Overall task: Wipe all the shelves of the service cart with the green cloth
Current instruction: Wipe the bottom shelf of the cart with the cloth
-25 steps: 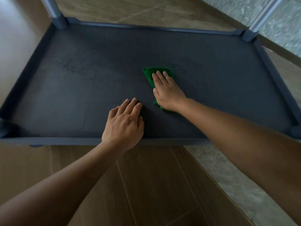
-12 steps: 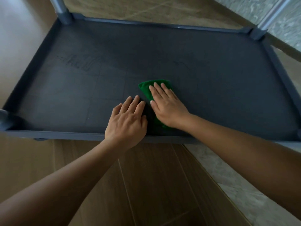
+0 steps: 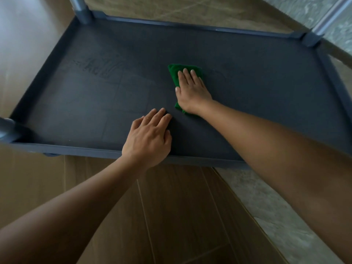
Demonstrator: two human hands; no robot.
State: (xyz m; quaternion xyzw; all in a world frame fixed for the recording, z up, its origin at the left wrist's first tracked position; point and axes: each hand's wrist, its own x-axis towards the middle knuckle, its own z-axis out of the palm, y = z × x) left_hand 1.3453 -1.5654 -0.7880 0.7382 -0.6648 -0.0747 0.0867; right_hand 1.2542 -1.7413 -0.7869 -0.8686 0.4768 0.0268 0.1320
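Green cloth (image 3: 174, 73), folded, flat on the dark grey shelf (image 3: 95, 103) of the service cart, a little right of its middle. Presses down on it with the right hand (image 3: 192, 92), fingers straight and close together, palm over the near part, leaving only the far edge and a near corner showing. Rests the left hand (image 3: 148, 138) flat on bare shelf by the front rim (image 3: 76, 149), fingers straight and together, gripping nothing, near the cloth's near corner but apart from it. Shows faint smeared streaks (image 3: 91, 67) far left. Grey posts (image 3: 81, 8) at both far corners; wood-look floor (image 3: 171, 206) below.
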